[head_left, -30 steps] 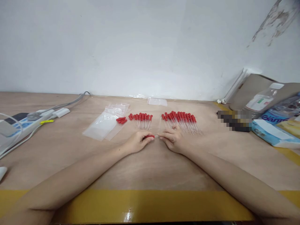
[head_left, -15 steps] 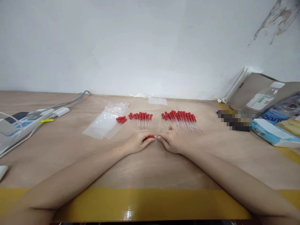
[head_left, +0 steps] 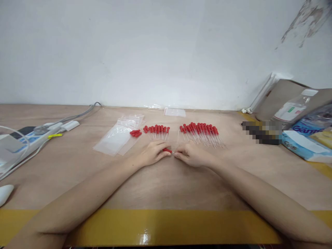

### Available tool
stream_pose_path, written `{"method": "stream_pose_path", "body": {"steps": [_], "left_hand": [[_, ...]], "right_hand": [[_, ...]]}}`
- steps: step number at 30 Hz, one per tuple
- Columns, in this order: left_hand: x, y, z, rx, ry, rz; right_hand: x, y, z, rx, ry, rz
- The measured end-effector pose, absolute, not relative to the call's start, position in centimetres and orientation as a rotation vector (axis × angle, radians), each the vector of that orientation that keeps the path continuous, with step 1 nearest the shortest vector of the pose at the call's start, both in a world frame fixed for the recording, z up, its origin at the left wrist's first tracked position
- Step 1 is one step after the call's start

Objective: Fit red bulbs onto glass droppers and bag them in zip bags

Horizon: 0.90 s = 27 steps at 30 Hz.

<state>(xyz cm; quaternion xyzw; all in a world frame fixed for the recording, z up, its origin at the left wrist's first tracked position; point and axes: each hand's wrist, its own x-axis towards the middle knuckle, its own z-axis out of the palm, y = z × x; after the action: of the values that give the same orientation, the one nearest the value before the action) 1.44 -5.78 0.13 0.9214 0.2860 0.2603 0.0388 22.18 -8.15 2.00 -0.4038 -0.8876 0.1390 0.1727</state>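
Between the thumb and fingers of my left hand [head_left: 155, 152] is a red rubber bulb [head_left: 168, 150], its narrow end pointing right. My right hand [head_left: 190, 154] pinches a thin clear dropper tube at the bulb's right end; most of the tube is hidden by the fingers. Behind my left hand lies a group of red-bulbed droppers [head_left: 157, 130], bulbs away from me. A larger group of the same droppers [head_left: 201, 129] lies behind my right hand. Several loose red bulbs [head_left: 135, 133] rest on clear plastic zip bags [head_left: 111, 138] at the left.
A power strip [head_left: 33, 136] with cables stands at the left, a white object [head_left: 5, 193] nearer me. On the right are a tissue pack [head_left: 304, 145], a plastic bottle [head_left: 292, 109] and a dark, blurred-out object [head_left: 261, 133]. A small clear bag [head_left: 175, 112] lies near the wall.
The bulb has tilted, its right end now lower. My right hand's fingers have drawn into a tighter pinch, and the camera view has shifted slightly.
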Motion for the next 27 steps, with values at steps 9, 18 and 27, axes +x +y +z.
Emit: {"method": "stream_pose_path", "body": {"steps": [9,18,27], "left_hand": [[-5.3,-1.3,3.1,2.494,2.079,0.697],[-6.8,-0.3,2.2,2.468,2.093,0.356],[-6.0,-0.7,2.0,2.474,2.212,0.275]], "right_hand": [[24.1,-0.8,2.7,-1.892,-1.848,0.154],[22.5,0.4,1.2,-2.014,-1.928,-0.178],[19.5,0.2,1.7,-2.177,-2.045,0.093]]}}
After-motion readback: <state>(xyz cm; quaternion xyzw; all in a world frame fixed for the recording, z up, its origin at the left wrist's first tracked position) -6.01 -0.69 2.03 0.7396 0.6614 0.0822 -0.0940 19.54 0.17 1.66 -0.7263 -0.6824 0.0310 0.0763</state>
